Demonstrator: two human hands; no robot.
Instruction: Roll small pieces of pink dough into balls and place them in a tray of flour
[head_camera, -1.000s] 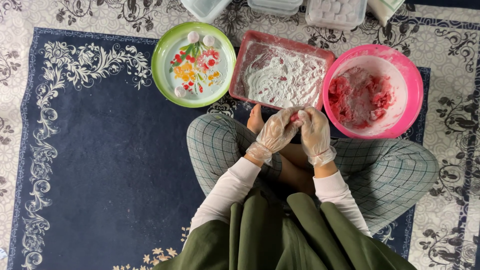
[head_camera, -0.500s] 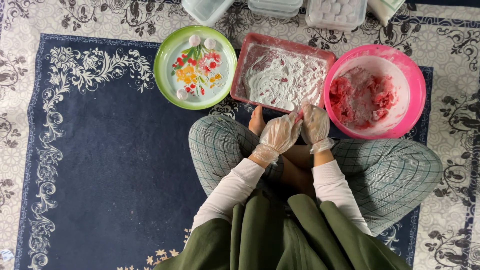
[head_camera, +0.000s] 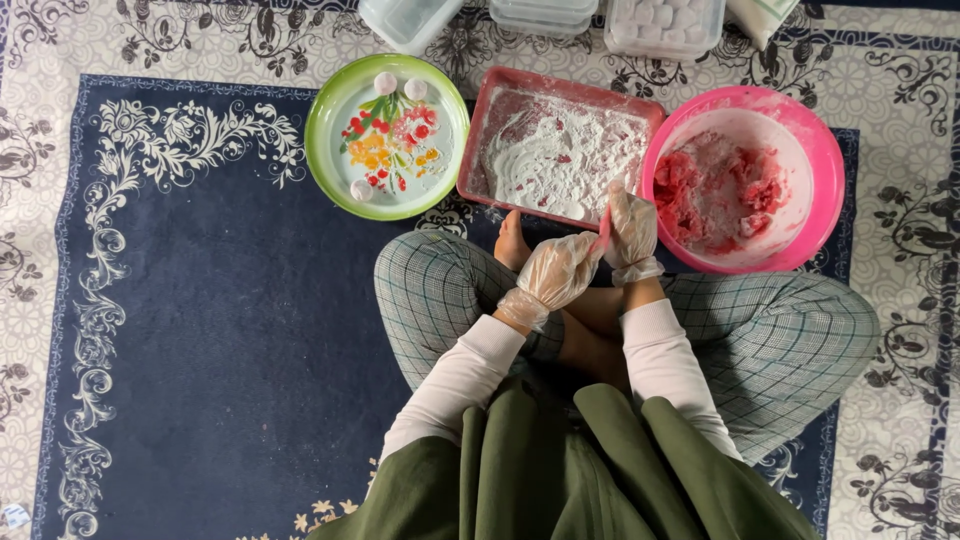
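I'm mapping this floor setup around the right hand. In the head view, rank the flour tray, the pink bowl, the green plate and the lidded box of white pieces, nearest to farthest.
From the right hand:
1. Flour tray, its near corner under the fingertips.
2. Pink bowl, just to the right.
3. Lidded box of white pieces, ahead at the top edge.
4. Green plate, far left, beyond the tray.

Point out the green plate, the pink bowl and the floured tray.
green plate (head_camera: 330, 100), head view, bare left rim
pink bowl (head_camera: 825, 160), head view, right rim
floured tray (head_camera: 560, 85), head view, far rim
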